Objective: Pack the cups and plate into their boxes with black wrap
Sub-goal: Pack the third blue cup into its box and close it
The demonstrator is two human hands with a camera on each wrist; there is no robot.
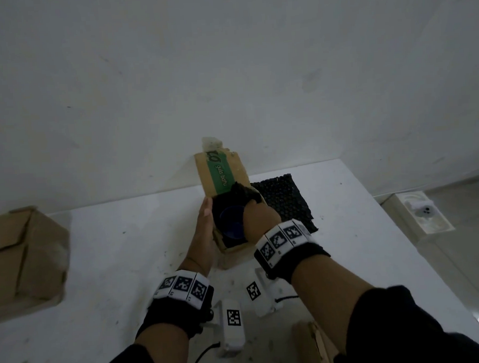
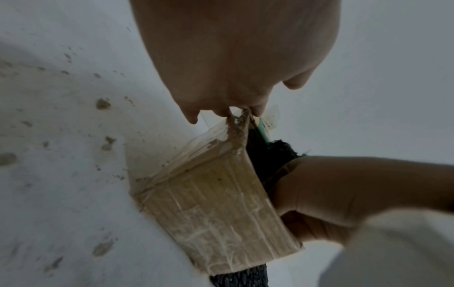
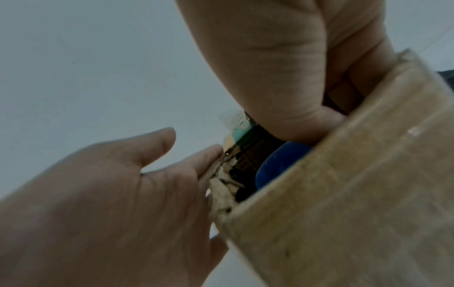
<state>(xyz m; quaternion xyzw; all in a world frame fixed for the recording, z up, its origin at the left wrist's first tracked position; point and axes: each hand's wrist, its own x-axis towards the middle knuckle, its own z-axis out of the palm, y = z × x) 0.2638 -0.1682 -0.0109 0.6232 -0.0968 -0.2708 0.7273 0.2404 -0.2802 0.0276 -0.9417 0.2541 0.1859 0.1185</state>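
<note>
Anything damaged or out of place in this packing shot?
Yes: the small box is worn, its top corner torn and frayed by the left hand. Loose tape hangs off the lid flap. The blue cup sits inside; the table is stained.

I see my right grip [image 1: 258, 217] reaching into the small box [image 1: 230, 247] beside the blue cup [image 1: 232, 223]; my left grip [image 1: 205, 230] lies flat against its left side.

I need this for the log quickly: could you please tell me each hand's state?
Left hand: open, fingers straight against the small box.
Right hand: inside the box, holding the blue cup.
</note>
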